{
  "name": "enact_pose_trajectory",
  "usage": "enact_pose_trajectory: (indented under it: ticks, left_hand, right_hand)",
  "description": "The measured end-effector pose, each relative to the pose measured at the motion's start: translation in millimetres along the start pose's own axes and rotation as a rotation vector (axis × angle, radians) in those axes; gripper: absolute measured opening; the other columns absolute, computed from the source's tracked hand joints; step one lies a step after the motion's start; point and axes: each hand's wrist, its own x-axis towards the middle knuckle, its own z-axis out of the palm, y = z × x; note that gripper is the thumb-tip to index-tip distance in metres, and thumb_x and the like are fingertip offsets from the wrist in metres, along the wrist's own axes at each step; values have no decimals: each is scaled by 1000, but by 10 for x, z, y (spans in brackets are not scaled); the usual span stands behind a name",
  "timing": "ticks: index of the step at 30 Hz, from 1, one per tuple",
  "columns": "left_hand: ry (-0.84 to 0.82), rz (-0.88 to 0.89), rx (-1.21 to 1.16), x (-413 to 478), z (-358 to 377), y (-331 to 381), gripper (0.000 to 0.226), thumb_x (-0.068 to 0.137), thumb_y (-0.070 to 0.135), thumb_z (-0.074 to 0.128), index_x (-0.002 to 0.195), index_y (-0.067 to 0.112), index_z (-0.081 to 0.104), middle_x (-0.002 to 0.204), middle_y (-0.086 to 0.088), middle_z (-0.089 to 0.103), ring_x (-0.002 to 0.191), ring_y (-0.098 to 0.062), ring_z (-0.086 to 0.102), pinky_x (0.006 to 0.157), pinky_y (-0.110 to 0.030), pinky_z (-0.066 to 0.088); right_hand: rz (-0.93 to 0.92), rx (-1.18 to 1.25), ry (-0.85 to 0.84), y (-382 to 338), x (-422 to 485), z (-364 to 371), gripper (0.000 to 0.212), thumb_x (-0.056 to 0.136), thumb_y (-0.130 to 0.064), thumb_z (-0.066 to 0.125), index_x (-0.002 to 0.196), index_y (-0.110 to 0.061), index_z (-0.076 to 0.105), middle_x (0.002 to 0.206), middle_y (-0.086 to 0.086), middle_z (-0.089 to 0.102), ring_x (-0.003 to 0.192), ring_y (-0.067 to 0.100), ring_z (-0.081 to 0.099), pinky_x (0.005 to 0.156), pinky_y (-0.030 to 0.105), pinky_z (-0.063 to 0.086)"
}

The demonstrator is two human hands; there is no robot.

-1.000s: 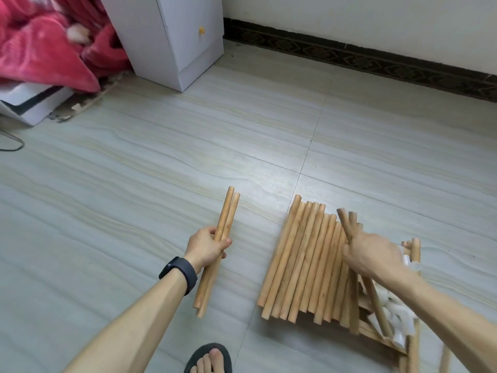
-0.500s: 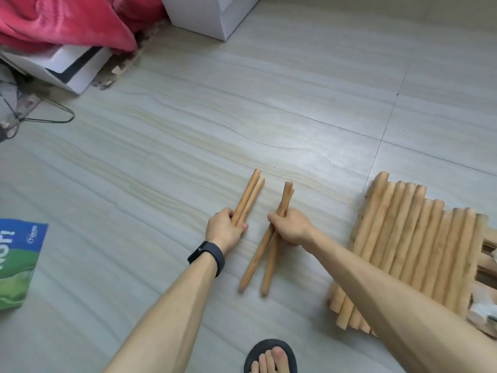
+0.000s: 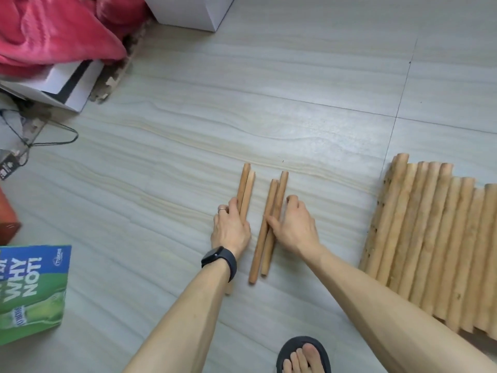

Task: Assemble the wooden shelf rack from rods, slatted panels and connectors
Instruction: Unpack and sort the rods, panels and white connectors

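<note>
Looking down, head view: pale grey streaked floor tiles [image 3: 188, 146] below, two bare forearms reaching forward to mid-picture.
Left hand [image 3: 231, 227]: back up, fingers curled, clasps the left rod pair [image 3: 246, 189], two round light-brown wooden rods lying side by side; black band [image 3: 219, 261] on the wrist, a ring on one finger.
Left rod pair: lies along the tiles, far ends pointing away, a near end showing below the wrist.
Right hand [image 3: 294, 227]: thumb laid across the right rod pair [image 3: 259, 251], two more round light-brown wooden rods; fingers curled just beside them, on their right.
Right rod pair: down on the tiles, near the left rod pair but apart from it, slanting slightly.
Rod row [image 3: 430, 238]: many thick pale wooden rods side by side, flat on the floor, well to the right of both hands; cannot tell whether joined.
Surroundings: crumpled red blanket [image 3: 53, 30] and white cabinet base [image 3: 185, 9] at the top, green-and-blue printed carton [image 3: 29, 292] at the left edge, black sandal [image 3: 295, 345] on a foot at the bottom.
</note>
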Motion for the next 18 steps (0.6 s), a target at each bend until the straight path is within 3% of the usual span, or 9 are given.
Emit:
enact_pose_trajectory:
  ticks: [3,7,10,11,14,18]
  left_hand:
    - [0,9,53,-42,-31,104,67,92,24,58,151,24,27,143,-11,37,132,-33,40,94,-47,48]
    - [53,192,20,-164,-62,461,71,98,29,51,158,28,13,153,-12,32,139,-30,34,108,-44,38]
    - [68,371,59,-242,-42,889,69,93,24,56,155,18,27,154,-22,35,149,-30,22,121,-37,18]
    - [54,407,65,-294,-34,1057,69,92,23,58,154,18,29,149,-22,39,145,-34,29,118,-36,17]
    - [-5,523,25,-537,-16,1563,67,94,24,57,154,21,29,145,-15,38,130,-33,43,102,-43,36]
    - [-90,610,100,-917,60,2111,59,97,35,51,152,25,31,147,-9,38,123,-30,51,87,-43,48]
  right_hand:
    - [4,-3,-29,104,-81,-215,56,97,-44,55,136,-8,39,127,14,58,116,39,57,93,44,48]
    - [-15,49,22,392,-360,-830,48,97,-36,52,138,-13,42,104,-5,68,108,25,61,81,35,42]
    - [-19,78,91,664,-614,-1385,36,99,-32,52,131,-16,47,95,-13,67,98,18,63,78,32,44]
    - [-25,64,128,766,-696,-1563,35,99,-32,52,130,-16,49,93,-13,66,96,17,63,80,34,48]
    - [-32,-24,205,1034,-930,-2044,36,100,-31,53,132,-15,51,93,-8,65,93,15,64,88,37,53]
    - [51,-171,261,1330,-1185,-2545,39,99,-31,51,133,-12,49,104,3,66,107,22,57,94,41,50]
